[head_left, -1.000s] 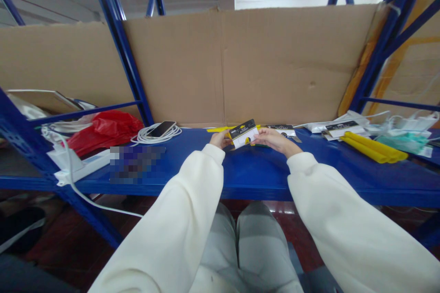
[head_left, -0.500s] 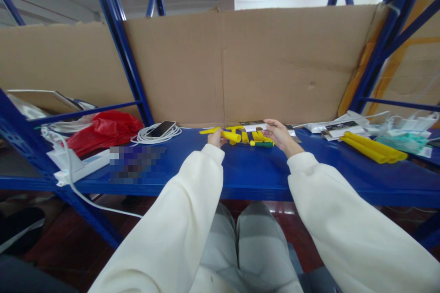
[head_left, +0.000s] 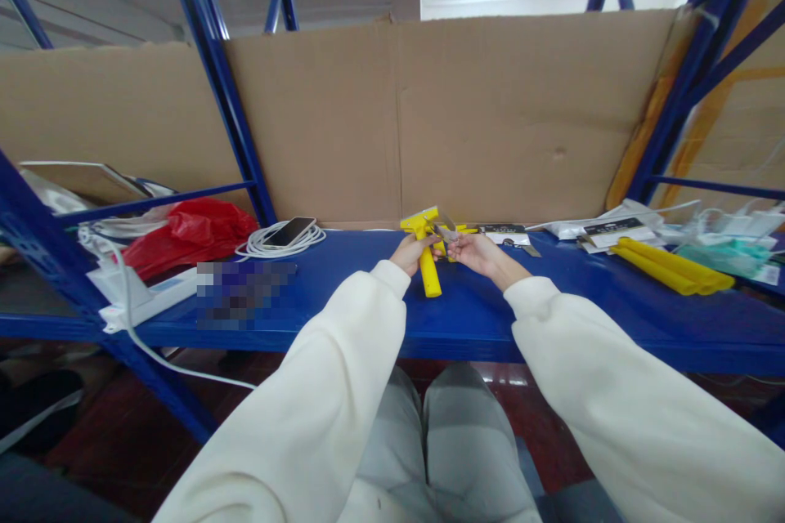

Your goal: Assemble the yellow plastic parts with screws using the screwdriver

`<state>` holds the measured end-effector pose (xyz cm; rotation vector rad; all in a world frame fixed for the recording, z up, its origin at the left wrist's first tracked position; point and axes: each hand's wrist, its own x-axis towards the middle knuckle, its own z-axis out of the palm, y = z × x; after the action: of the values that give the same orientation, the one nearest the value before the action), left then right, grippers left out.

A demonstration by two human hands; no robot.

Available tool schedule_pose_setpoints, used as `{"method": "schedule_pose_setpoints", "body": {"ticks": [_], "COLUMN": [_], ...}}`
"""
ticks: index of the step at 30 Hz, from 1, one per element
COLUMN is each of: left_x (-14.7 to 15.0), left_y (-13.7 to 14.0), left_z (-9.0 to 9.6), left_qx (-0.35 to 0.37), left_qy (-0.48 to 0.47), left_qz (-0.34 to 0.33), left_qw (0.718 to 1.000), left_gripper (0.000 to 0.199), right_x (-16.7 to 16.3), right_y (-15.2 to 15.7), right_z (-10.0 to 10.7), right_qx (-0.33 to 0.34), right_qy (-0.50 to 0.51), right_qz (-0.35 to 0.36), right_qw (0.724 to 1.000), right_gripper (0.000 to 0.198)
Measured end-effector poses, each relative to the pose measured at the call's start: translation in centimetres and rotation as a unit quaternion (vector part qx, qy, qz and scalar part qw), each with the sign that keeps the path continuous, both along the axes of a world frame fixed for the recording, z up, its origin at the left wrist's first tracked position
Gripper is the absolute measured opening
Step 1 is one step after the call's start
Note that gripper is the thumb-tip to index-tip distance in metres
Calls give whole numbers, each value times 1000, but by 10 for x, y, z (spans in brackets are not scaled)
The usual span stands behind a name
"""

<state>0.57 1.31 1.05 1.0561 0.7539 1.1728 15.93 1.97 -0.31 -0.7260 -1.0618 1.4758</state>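
My left hand (head_left: 407, 254) is closed around a yellow scraper (head_left: 431, 270). The scraper stands nearly upright, its wide head at the top and its round handle pointing down toward me. The fingers of my right hand (head_left: 482, 255) pinch a thin, greyish flat piece that looks like a blade (head_left: 446, 227), close beside the scraper head. Whether the piece touches the head, I cannot tell. Behind my hands lie more yellow parts (head_left: 468, 230), mostly hidden. A black-and-white packet (head_left: 503, 234) lies just past my right hand, with a small flat metal piece (head_left: 532, 251) near it.
Yellow tubes (head_left: 671, 265) lie at the right, by white packets (head_left: 616, 229) and a green-white bundle (head_left: 720, 253). At the left are a phone (head_left: 293, 232) on coiled white cable (head_left: 251, 246), a red bag (head_left: 199, 233) and a power strip (head_left: 156, 304). Cardboard (head_left: 319, 122) closes off the back.
My left hand has turned the scraper from lying sideways to upright, handle down. My right hand has moved left and toward me from the packet, now with the thin piece in its fingers.
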Motion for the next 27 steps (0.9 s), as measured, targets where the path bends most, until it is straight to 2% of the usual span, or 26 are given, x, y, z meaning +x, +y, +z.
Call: {"method": "schedule_pose_setpoints", "body": {"ticks": [3, 5, 8, 12, 17, 19, 23, 27], "left_x": [3, 3, 3, 3, -3, -8, -15, -18], "left_y": [-4, -3, 0, 1, 8, 13, 21, 23], "left_z": [0, -1, -4, -5, -6, -7, -8, -8], "left_qx": [1, -9, -14, 9, 9, 4, -18, -19], "left_qy": [6, 10, 10, 0, 4, 6, 33, 60], "left_qz": [-3, 9, 2, -2, 70, 93, 107, 121], "left_qw": [1000, 1000, 1000, 1000, 998, 996, 994, 991], "left_gripper": [15, 17, 14, 16, 21, 24, 28, 27], "right_x": [-10, -13, -14, -16, -13, -7, 6, 12], "right_y": [-6, -8, -7, -4, -7, -6, 2, 11], "right_z": [2, 3, 1, -3, -2, -1, -4, -9], "right_qx": [-72, -95, -106, -87, -129, -113, -36, 28], "right_qy": [40, 61, 67, 25, -31, -45, -86, -160], "right_qz": [-16, -18, -11, -4, -18, -50, -125, -162], "right_qw": [996, 993, 992, 996, 991, 991, 988, 973], "right_gripper": [32, 33, 33, 29, 21, 22, 33, 40]}}
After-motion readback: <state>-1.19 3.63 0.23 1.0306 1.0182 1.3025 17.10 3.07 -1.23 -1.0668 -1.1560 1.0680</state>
